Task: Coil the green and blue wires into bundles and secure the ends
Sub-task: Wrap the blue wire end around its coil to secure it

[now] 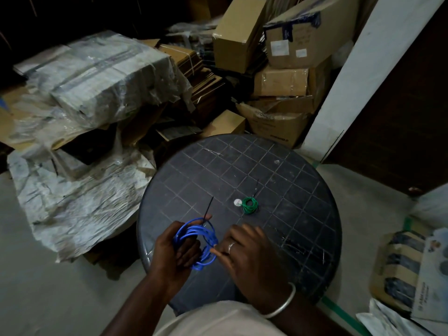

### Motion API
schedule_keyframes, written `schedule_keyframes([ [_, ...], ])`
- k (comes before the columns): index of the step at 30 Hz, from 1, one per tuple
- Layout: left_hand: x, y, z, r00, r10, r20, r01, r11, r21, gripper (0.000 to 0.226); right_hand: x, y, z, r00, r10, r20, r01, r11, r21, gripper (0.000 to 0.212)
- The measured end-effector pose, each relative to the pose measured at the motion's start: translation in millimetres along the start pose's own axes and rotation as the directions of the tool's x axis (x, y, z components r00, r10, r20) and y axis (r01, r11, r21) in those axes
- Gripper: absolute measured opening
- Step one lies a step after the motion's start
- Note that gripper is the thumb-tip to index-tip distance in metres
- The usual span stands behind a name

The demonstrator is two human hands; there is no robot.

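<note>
The loosely looped blue wire bundle (pixel 196 241) is held off the round, dark, grid-scored counter (pixel 291 190), above its near-left edge. The left hand (pixel 173 254) has its grip curled round the left side of the loops, with fingers passed through the ring. A thin black cable tie (pixel 208 207) stands up from the top of the loops, by the left thumb. The right hand (pixel 244 251) reaches the right side of the ring with its fingertips. Seen from behind the knuckles, I cannot tell whether its grip pinches the strands or only touches them.

The small, tight green wire bundle (pixel 250 205) lies near the middle of the counter, apart from both hands. A thin black tie tail (pixel 256 189) points away from it, and a small white disc (pixel 237 202) sits just beside it on the left. It looks finished.

The blue wire looks light and springy. Its loops fan apart rather than lying flat together, so they would probably spread if the left grip slackened. The sheath looks smooth and may slide between fingers. The best hold is probably across all the strands at once, close to the cable tie, so the ring stays gathered. The tie's stiff, narrow tail calls for a fingertip pinch near its free end.
</note>
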State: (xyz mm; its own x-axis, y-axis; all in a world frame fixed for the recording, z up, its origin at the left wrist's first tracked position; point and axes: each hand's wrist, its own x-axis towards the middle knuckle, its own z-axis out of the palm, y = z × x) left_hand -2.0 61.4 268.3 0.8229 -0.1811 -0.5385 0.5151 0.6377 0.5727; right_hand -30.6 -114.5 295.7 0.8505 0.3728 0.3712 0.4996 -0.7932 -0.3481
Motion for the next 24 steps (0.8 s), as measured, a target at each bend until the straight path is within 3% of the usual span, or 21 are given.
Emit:
schedule_keyframes([
  [10, -8.4, 7.0, 5.4, 1.0, -0.016, -0.023, 0.02, 0.988, 0.156, 0.045, -2.3, 1.3, -1.9, 0.995, 0.071, -0.063, -0.066, 0.995, 0.077, 0.017],
  [15, -9.6, 5.2, 2.1, 0.995, -0.022, 0.094, 0.017, 0.998, 0.058, 0.066, -3.9, -1.5, -5.7, 0.989, 0.13, -0.076, -0.115, 0.977, 0.179, 0.015],
  [19, -7.3, 0.3, 1.6, 0.998, 0.044, -0.042, -0.046, 0.998, -0.051, 0.048, -4.6, -2.4, -9.1, 0.982, 0.187, -0.006, -0.172, 0.915, 0.364, 0.005],
  [24, -9.5, 3.9, -2.2, 0.993, 0.105, -0.055, -0.111, 0.985, -0.131, 0.064, -12.9, -8.1, -13.3, 0.962, 0.253, 0.108, -0.271, 0.802, 0.532, 0.005],
])
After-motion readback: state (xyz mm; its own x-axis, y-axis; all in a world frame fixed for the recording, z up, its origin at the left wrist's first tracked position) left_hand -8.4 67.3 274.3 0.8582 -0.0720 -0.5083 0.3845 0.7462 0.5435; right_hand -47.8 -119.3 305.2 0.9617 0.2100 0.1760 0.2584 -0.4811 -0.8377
